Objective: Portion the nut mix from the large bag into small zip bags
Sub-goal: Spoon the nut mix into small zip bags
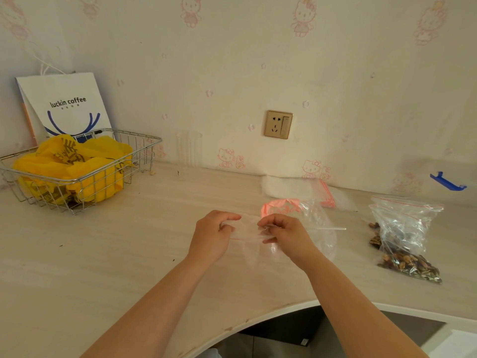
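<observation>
A small clear zip bag (249,232) with a thin red line hangs between my hands above the middle of the table. My left hand (215,235) pinches its left top edge and my right hand (282,235) pinches its right top edge. The bag looks empty. The large clear bag of nut mix (405,237) lies at the right, with nuts gathered at its near end. A few loose nuts (374,233) lie beside it. A stack of spare zip bags (309,189) with red strips sits by the wall.
A pink and clear plastic bag (309,215) with a white stick lies just behind my right hand. A wire basket (134,161) holding yellow bags stands at the back left, in front of a white paper bag (67,104). The table's curved front edge (258,321) is near me.
</observation>
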